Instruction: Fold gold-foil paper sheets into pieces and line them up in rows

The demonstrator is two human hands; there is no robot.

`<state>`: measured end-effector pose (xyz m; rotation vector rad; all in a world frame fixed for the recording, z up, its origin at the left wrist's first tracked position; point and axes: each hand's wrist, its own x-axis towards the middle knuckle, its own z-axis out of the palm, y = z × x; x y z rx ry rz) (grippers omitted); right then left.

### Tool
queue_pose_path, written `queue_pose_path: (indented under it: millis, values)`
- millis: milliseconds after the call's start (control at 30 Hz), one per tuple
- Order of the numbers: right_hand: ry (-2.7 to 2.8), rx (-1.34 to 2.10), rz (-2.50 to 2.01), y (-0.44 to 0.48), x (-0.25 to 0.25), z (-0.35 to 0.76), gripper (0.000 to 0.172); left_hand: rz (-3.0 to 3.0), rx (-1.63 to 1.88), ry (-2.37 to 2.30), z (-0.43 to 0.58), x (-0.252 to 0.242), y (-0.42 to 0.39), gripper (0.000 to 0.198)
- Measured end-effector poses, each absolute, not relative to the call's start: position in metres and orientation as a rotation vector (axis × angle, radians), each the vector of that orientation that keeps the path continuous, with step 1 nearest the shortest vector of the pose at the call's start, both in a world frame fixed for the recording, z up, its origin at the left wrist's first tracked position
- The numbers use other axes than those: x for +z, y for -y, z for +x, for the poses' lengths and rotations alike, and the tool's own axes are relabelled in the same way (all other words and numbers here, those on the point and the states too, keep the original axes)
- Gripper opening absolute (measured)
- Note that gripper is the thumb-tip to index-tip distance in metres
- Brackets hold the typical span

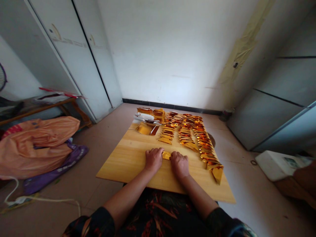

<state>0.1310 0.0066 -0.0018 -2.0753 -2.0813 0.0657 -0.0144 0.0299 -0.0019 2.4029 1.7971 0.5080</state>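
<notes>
A small piece of gold foil paper [166, 155] lies on the wooden board [128, 158] between my two hands. My left hand [153, 159] has its fingers curled and pressed onto the left end of the gold piece. On the right end rests my right hand [179, 164], fingers likewise bent down on it. Rows of folded gold paper pieces [190, 135] stretch from the board's far edge down its right side. A flat gold sheet stack [145, 128] sits at the far left of the board.
The board rests low over a tiled floor. An orange bag [37, 144] and a purple bag [61, 164] lie on the left, with a white cord [37, 198] near them. A white box [278, 164] sits on the right. White cabinet doors [81, 65] stand behind.
</notes>
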Motion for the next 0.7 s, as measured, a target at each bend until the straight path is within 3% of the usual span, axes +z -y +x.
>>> queue_pose_path:
  millis: [700]
  values:
    - [1.993, 0.186, -2.045, -0.0115, 0.0048, 0.1346, 0.019, 2.615, 0.416, -1.564, -0.02, 0.0037, -0.0398, 0.019]
